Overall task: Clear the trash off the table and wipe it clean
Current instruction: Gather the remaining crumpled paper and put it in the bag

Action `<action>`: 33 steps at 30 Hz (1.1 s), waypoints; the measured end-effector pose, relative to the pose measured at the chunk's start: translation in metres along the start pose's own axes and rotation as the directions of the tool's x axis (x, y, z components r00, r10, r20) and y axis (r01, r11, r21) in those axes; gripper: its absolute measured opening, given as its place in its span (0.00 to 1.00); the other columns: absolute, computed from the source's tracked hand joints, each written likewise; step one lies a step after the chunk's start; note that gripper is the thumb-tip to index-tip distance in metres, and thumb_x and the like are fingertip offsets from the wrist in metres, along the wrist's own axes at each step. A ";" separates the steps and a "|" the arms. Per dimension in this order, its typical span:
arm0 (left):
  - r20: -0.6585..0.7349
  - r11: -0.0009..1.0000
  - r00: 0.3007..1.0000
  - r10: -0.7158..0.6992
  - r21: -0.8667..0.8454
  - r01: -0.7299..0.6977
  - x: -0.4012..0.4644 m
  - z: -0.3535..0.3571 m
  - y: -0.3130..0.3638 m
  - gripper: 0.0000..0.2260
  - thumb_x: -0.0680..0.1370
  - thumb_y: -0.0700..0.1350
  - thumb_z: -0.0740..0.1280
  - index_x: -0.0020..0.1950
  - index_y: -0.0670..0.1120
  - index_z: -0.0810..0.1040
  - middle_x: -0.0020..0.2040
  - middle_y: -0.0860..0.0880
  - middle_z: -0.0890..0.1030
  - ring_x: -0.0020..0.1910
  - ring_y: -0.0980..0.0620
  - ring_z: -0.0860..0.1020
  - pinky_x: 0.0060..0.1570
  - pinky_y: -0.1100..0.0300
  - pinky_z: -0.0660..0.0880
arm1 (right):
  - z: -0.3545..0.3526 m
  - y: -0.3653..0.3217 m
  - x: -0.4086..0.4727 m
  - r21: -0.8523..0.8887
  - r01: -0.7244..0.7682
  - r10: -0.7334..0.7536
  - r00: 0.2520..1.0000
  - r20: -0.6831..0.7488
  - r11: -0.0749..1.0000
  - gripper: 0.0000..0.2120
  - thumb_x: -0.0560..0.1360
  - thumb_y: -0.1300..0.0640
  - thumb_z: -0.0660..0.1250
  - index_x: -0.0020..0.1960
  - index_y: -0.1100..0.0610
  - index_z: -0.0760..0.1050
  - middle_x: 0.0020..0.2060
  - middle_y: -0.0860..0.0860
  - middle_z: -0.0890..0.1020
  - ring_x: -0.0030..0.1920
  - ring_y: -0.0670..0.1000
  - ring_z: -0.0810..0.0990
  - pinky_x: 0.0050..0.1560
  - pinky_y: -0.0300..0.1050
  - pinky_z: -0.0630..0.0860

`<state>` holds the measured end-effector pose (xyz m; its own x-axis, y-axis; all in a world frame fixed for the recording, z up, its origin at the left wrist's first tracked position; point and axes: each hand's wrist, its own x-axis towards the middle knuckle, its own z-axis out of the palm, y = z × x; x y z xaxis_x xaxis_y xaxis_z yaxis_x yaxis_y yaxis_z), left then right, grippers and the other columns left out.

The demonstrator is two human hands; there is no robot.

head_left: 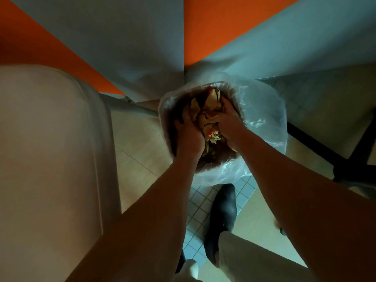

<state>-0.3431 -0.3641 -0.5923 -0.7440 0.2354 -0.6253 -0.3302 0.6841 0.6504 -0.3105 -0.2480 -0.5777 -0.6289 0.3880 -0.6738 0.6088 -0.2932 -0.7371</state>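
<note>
Two bare forearms are seen closest to the lens, stretched forward and downward from the bottom corners of the view, and between them a pale trouser leg (pixel 240 259) and a dark shoe (pixel 222 210) are planted on the floor (pixel 142 151), partly on a patch of small square tiles. The left hand (pixel 188 137) and the right hand (pixel 231 124) are pushed together into the mouth of a bin (pixel 173 135) lined with a clear plastic bag (pixel 262 119), whose loose edge is spread out over the rim and down to the floor on the right. A wad of crumpled trash (pixel 209 117) — wrinkled paper and wrappers, with a bit of red and green showing near the bottom — is pressed between the two hands; the fingers of each are curled around its sides, so both are closed on it, the left from one flank and the right from the other. The wad is held inside the bin's opening, level with or just below the rim; how deep it sits cannot be told in the dim light. A pale rounded surface (pixel 50 149) fills the left of the view, blurred and close by. Beyond the bin, grey and orange wall panels (pixel 203 27) meet in a corner, and a dark frame (pixel 350 167) of some furniture is seen at the right.
</note>
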 end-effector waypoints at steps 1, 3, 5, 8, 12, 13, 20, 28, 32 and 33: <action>-0.005 0.998 1.000 0.015 0.057 -0.015 0.003 0.002 -0.003 0.32 0.82 0.51 0.63 0.82 0.53 0.51 0.76 0.37 0.60 0.72 0.37 0.66 0.70 0.44 0.67 | 0.001 0.006 0.005 -0.005 0.022 -0.022 1.000 -0.003 1.000 0.28 0.76 0.69 0.63 0.69 0.44 0.69 0.58 0.53 0.81 0.55 0.53 0.82 0.44 0.43 0.80; -0.057 0.991 0.996 0.067 0.116 -0.061 0.008 0.012 -0.010 0.28 0.84 0.54 0.59 0.82 0.57 0.50 0.78 0.40 0.57 0.75 0.39 0.62 0.74 0.42 0.63 | 0.002 0.015 0.008 -0.009 0.077 -0.077 0.997 -0.010 0.997 0.28 0.76 0.68 0.65 0.70 0.45 0.69 0.60 0.53 0.81 0.59 0.53 0.81 0.52 0.47 0.80; -0.113 0.997 0.992 0.053 0.069 -0.046 0.013 0.019 -0.014 0.25 0.83 0.63 0.52 0.80 0.62 0.53 0.78 0.47 0.59 0.76 0.44 0.62 0.75 0.44 0.60 | 0.004 0.022 0.010 -0.044 0.109 -0.110 0.993 -0.037 0.993 0.28 0.76 0.69 0.66 0.70 0.45 0.69 0.61 0.54 0.81 0.61 0.54 0.81 0.59 0.51 0.79; -0.124 0.994 0.992 0.039 0.107 -0.025 0.015 0.019 -0.012 0.23 0.83 0.65 0.51 0.78 0.65 0.55 0.78 0.52 0.59 0.76 0.45 0.62 0.74 0.47 0.60 | 0.007 0.026 0.010 -0.044 0.150 -0.152 0.987 -0.054 0.988 0.33 0.73 0.74 0.64 0.73 0.52 0.65 0.63 0.59 0.79 0.63 0.58 0.79 0.62 0.55 0.77; -0.026 0.969 0.997 0.073 0.239 -0.065 -0.003 0.001 -0.001 0.28 0.84 0.57 0.57 0.81 0.61 0.48 0.82 0.47 0.46 0.79 0.40 0.56 0.76 0.41 0.60 | 0.010 0.017 0.005 -0.130 0.124 -0.141 0.982 -0.128 0.984 0.29 0.71 0.68 0.68 0.69 0.49 0.71 0.59 0.57 0.82 0.60 0.58 0.81 0.62 0.56 0.77; -0.009 0.961 0.997 0.071 0.270 -0.066 -0.010 -0.003 0.002 0.29 0.84 0.55 0.57 0.82 0.60 0.47 0.82 0.46 0.44 0.79 0.40 0.54 0.76 0.42 0.60 | 0.010 0.019 0.007 -0.164 0.121 -0.146 0.978 -0.151 0.979 0.25 0.73 0.63 0.69 0.66 0.45 0.73 0.57 0.54 0.83 0.59 0.57 0.81 0.63 0.57 0.77; 0.115 0.889 0.969 0.217 0.386 -0.245 -0.088 -0.042 0.024 0.30 0.83 0.40 0.58 0.83 0.51 0.50 0.83 0.47 0.46 0.81 0.45 0.40 0.79 0.41 0.50 | 0.009 -0.020 -0.036 -0.700 0.011 -0.245 0.940 -0.236 0.714 0.27 0.77 0.35 0.62 0.74 0.37 0.61 0.64 0.51 0.79 0.59 0.59 0.80 0.55 0.50 0.75; 0.175 0.947 0.980 0.092 0.288 -0.140 -0.155 -0.086 0.046 0.29 0.83 0.43 0.58 0.82 0.56 0.52 0.83 0.51 0.49 0.80 0.46 0.55 0.75 0.51 0.58 | 0.007 -0.071 -0.113 -0.699 -0.077 -0.155 0.952 -0.263 0.711 0.27 0.80 0.36 0.57 0.77 0.39 0.57 0.59 0.55 0.82 0.59 0.60 0.79 0.48 0.49 0.67; 0.159 0.932 0.984 0.083 0.338 -0.133 -0.178 -0.110 0.055 0.26 0.83 0.46 0.59 0.81 0.55 0.57 0.82 0.50 0.53 0.78 0.44 0.60 0.74 0.50 0.61 | 0.008 -0.083 -0.145 -0.655 -0.096 -0.091 0.965 -0.245 0.749 0.30 0.78 0.32 0.54 0.77 0.43 0.58 0.63 0.55 0.79 0.62 0.60 0.78 0.58 0.54 0.73; 0.172 0.926 0.982 0.084 0.351 -0.141 -0.187 -0.118 0.059 0.25 0.83 0.46 0.59 0.80 0.55 0.58 0.81 0.49 0.55 0.77 0.43 0.61 0.73 0.49 0.61 | 0.008 -0.088 -0.160 -0.659 -0.097 -0.087 0.967 -0.240 0.746 0.29 0.78 0.34 0.55 0.76 0.43 0.59 0.62 0.55 0.79 0.61 0.61 0.78 0.59 0.55 0.74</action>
<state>-0.2918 -0.4493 -0.3859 -0.6582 0.4071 -0.6333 0.0028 0.8425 0.5386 -0.2675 -0.2911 -0.4054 -0.5448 0.6105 -0.5749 0.8336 0.3196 -0.4505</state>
